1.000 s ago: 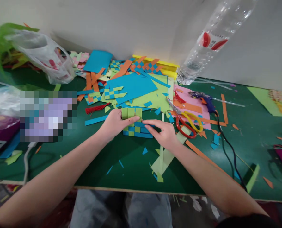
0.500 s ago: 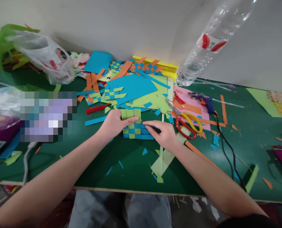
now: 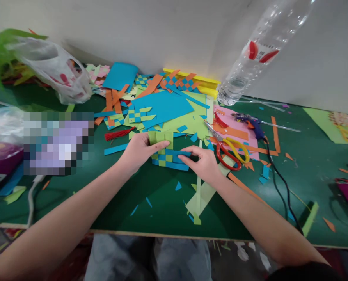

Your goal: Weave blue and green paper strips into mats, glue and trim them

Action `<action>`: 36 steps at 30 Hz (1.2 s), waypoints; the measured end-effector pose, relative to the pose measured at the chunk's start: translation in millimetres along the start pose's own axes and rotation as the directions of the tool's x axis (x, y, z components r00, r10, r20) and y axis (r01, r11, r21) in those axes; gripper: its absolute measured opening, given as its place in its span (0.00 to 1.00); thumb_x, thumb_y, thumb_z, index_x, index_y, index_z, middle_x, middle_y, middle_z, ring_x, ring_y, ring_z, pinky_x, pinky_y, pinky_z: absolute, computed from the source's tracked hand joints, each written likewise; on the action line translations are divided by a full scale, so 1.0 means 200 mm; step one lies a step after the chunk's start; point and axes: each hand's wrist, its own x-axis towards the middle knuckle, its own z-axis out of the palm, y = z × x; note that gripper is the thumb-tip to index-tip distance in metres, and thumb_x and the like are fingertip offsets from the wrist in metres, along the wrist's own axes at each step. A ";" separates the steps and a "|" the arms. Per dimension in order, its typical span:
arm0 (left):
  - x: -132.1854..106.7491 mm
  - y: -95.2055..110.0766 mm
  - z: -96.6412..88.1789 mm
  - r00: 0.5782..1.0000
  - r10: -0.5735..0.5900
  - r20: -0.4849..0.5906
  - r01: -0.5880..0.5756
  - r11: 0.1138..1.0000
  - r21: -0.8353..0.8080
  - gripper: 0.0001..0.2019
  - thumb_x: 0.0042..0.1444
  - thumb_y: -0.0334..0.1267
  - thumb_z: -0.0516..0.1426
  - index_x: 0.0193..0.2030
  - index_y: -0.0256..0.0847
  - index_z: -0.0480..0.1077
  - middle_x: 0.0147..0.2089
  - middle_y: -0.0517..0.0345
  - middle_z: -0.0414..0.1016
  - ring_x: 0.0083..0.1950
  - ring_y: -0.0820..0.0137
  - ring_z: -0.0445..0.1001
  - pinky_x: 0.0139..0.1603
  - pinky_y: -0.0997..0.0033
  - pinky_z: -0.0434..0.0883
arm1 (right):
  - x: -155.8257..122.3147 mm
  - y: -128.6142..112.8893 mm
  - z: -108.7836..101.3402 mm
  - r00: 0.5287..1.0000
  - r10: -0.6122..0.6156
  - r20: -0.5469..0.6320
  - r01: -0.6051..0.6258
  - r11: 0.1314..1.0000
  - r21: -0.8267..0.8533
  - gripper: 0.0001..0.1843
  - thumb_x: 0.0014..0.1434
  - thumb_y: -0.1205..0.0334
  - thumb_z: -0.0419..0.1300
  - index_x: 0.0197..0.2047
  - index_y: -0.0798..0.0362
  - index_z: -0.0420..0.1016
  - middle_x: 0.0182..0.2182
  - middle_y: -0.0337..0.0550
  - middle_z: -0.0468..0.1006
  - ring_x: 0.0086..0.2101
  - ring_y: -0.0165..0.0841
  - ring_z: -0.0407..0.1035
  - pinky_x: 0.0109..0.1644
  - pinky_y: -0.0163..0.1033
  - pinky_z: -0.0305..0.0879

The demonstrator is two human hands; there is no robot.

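A small mat woven from blue and light-green paper strips [image 3: 168, 158] lies on the green table [image 3: 150, 203] in front of me. My left hand [image 3: 139, 150] presses on the mat's left side, thumb across the upright green strip ends [image 3: 161, 137]. My right hand [image 3: 201, 162] pinches the mat's right edge, fingers curled onto a blue strip. Both hands touch the same woven piece.
Blue and green paper sheets [image 3: 165, 105], orange strips and woven scraps pile behind the mat. Red-and-yellow scissors [image 3: 231, 150] and a glue gun [image 3: 254, 125] with black cord lie to the right. A clear bottle [image 3: 258, 50] leans on the wall; a plastic bag [image 3: 51, 68] sits back left.
My right hand's fingers have curled from flat to a pinch on the mat's right edge. The left hand stays pressed on the mat.
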 end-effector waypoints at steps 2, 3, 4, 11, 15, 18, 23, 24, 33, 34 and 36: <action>0.00 0.00 0.00 1.000 0.003 0.013 -0.003 1.000 0.026 0.21 0.45 0.53 0.66 0.39 0.39 0.78 0.39 0.52 0.81 0.39 0.62 0.78 0.36 0.67 0.75 | 0.00 0.01 0.00 0.999 0.017 -0.031 -0.017 1.000 0.000 0.11 0.58 0.51 0.62 0.38 0.49 0.79 0.29 0.38 0.81 0.26 0.30 0.72 0.32 0.36 0.69; 0.00 0.00 0.00 1.000 0.011 0.016 -0.011 0.998 0.054 0.21 0.45 0.53 0.66 0.40 0.39 0.78 0.40 0.51 0.81 0.39 0.62 0.78 0.36 0.67 0.74 | 0.00 0.01 0.00 0.999 0.020 -0.042 -0.020 1.000 0.001 0.11 0.58 0.51 0.62 0.38 0.48 0.79 0.29 0.38 0.81 0.26 0.30 0.72 0.32 0.36 0.69; 0.00 0.00 0.00 1.000 0.018 0.019 -0.020 0.996 0.087 0.21 0.45 0.53 0.65 0.40 0.39 0.78 0.40 0.51 0.81 0.40 0.61 0.78 0.36 0.67 0.74 | 0.00 0.01 0.00 0.998 0.019 -0.052 -0.019 1.000 0.002 0.11 0.58 0.51 0.62 0.38 0.48 0.79 0.30 0.38 0.81 0.27 0.30 0.73 0.32 0.36 0.69; 0.01 -0.01 0.00 0.997 0.074 -0.016 -0.072 0.990 0.123 0.19 0.47 0.52 0.65 0.42 0.41 0.79 0.43 0.52 0.81 0.44 0.58 0.78 0.42 0.62 0.75 | 0.00 -0.01 0.00 0.995 0.096 0.000 -0.095 0.991 0.092 0.15 0.54 0.50 0.64 0.41 0.50 0.77 0.28 0.39 0.81 0.27 0.33 0.75 0.32 0.37 0.71; 0.00 -0.01 0.00 0.995 0.082 -0.056 -0.078 0.995 0.069 0.19 0.47 0.51 0.66 0.42 0.42 0.79 0.44 0.53 0.81 0.44 0.59 0.79 0.43 0.62 0.76 | 0.00 -0.02 -0.01 0.988 0.150 0.046 -0.156 0.976 0.150 0.16 0.53 0.49 0.65 0.39 0.52 0.75 0.30 0.40 0.81 0.29 0.34 0.76 0.33 0.38 0.72; -0.01 0.00 0.01 0.995 0.058 -0.078 -0.057 0.998 0.016 0.19 0.46 0.51 0.66 0.41 0.41 0.79 0.43 0.52 0.81 0.42 0.59 0.79 0.41 0.62 0.77 | 0.00 -0.01 -0.01 0.990 0.133 0.048 -0.138 0.986 0.098 0.15 0.53 0.47 0.65 0.33 0.52 0.74 0.28 0.40 0.80 0.28 0.33 0.74 0.32 0.38 0.70; 0.00 0.00 0.02 0.992 0.065 -0.111 -0.068 0.998 -0.018 0.19 0.45 0.50 0.67 0.41 0.40 0.79 0.44 0.51 0.81 0.43 0.58 0.79 0.42 0.60 0.77 | 0.00 -0.01 0.00 0.993 0.111 0.029 -0.111 0.994 0.016 0.15 0.55 0.48 0.63 0.32 0.52 0.76 0.28 0.41 0.79 0.28 0.34 0.73 0.32 0.39 0.69; -0.01 0.00 0.02 0.991 0.067 -0.115 -0.068 0.998 -0.009 0.19 0.45 0.50 0.66 0.41 0.40 0.79 0.44 0.52 0.81 0.43 0.58 0.79 0.42 0.61 0.77 | 0.00 -0.01 0.00 0.994 0.109 0.029 -0.110 0.994 0.007 0.15 0.55 0.48 0.63 0.32 0.52 0.76 0.28 0.41 0.79 0.28 0.34 0.73 0.32 0.39 0.69; -0.01 0.01 0.02 0.985 0.097 -0.144 -0.089 0.994 0.063 0.18 0.47 0.50 0.66 0.41 0.40 0.78 0.42 0.54 0.82 0.41 0.60 0.80 0.40 0.63 0.78 | 0.01 0.01 -0.01 0.989 0.138 0.061 -0.146 0.979 0.146 0.16 0.55 0.48 0.63 0.30 0.53 0.75 0.26 0.40 0.77 0.26 0.30 0.70 0.29 0.35 0.65; -0.01 0.01 0.02 0.985 0.103 -0.141 -0.095 0.993 0.063 0.18 0.47 0.49 0.66 0.41 0.40 0.78 0.43 0.55 0.82 0.42 0.60 0.80 0.40 0.63 0.78 | 0.01 0.00 -0.01 0.988 0.144 0.060 -0.152 0.975 0.160 0.17 0.56 0.48 0.63 0.28 0.54 0.74 0.25 0.39 0.76 0.25 0.29 0.68 0.28 0.35 0.64; -0.02 0.01 0.02 0.985 0.110 -0.135 -0.100 0.992 0.082 0.17 0.47 0.49 0.66 0.41 0.41 0.79 0.42 0.55 0.82 0.41 0.60 0.80 0.39 0.64 0.78 | 0.01 0.00 -0.01 0.987 0.150 0.060 -0.159 0.968 0.195 0.17 0.56 0.48 0.62 0.28 0.54 0.74 0.23 0.39 0.75 0.24 0.28 0.67 0.27 0.34 0.63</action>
